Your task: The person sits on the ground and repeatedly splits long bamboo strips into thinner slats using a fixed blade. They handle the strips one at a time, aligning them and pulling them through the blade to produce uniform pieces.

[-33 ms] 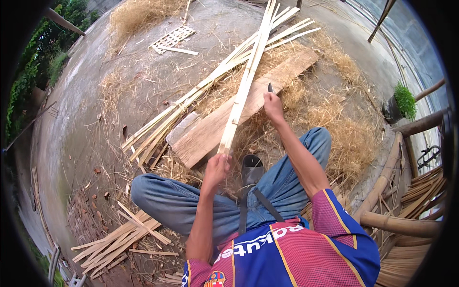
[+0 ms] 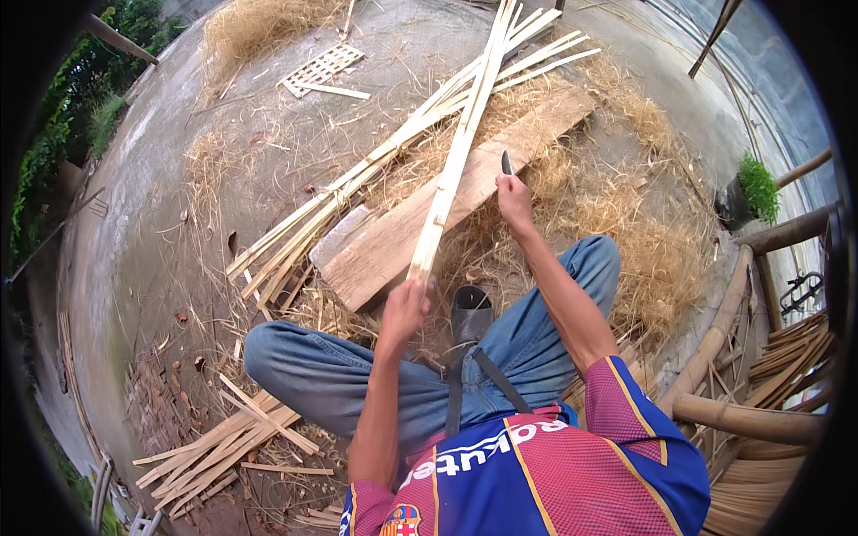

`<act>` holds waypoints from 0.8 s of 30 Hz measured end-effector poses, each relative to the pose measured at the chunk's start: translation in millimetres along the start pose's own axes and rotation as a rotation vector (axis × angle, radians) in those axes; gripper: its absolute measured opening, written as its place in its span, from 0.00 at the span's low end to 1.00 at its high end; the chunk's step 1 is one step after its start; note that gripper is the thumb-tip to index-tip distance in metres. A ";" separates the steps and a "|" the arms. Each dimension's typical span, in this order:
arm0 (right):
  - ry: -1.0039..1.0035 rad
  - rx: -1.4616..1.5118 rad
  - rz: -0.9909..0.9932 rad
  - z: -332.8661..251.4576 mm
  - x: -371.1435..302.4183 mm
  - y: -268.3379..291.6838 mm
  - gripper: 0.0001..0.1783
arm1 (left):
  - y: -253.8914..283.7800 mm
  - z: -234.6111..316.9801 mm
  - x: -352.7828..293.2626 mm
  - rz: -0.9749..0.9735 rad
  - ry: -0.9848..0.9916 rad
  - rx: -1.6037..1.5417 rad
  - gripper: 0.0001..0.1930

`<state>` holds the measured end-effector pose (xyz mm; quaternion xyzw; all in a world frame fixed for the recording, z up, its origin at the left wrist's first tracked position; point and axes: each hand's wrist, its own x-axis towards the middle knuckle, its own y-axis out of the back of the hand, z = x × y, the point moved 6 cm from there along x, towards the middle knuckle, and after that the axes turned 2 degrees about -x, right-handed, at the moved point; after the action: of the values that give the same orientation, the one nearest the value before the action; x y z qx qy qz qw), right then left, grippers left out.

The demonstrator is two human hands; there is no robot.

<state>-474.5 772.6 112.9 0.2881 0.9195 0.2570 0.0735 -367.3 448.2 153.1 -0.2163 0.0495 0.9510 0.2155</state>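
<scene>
Bamboo strip gripped by left hand; right hand holds knife.

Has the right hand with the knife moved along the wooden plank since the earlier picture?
No. The right hand holds the knife at the same spot against the wooden plank, beside the bamboo strip.

hands: 2, left and right | knife: 1 | held strip: 1 | plank: 1 | tied strip bundle: 1 | loose strip pile: 1 | woven mat piece: 1 | potted plant: 1 | thick poles at right: at least 3
</scene>
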 end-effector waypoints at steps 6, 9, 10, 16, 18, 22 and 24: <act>-0.389 0.351 -0.218 63.0 -81.4 -20.9 0.22 | 20.3 32.4 48.1 0.099 -0.102 0.232 0.19; -0.421 0.367 -0.331 59.6 -96.5 -28.7 0.26 | 28.0 37.2 59.5 0.182 -0.191 0.431 0.20; -0.390 0.392 -0.328 54.7 -97.0 -29.2 0.26 | 28.7 35.9 59.7 0.206 -0.205 0.496 0.20; -0.396 0.341 -0.388 56.1 -104.7 -34.1 0.28 | 47.6 20.9 40.2 0.362 -0.258 0.599 0.20; -0.385 0.336 -0.407 56.0 -105.9 -36.1 0.28 | 61.3 31.6 29.3 0.422 -0.279 0.500 0.20; -0.374 0.290 -0.454 55.8 -109.1 -34.8 0.28 | 82.6 108.2 -38.7 0.412 -0.350 0.114 0.18; -0.378 0.267 -0.469 55.2 -113.2 -33.8 0.28 | 107.2 129.3 -93.9 0.475 -0.502 -0.185 0.16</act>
<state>-382.3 708.3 46.7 0.1182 0.9565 0.0520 0.2617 -387.6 339.2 310.4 0.0233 -0.0424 0.9985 -0.0267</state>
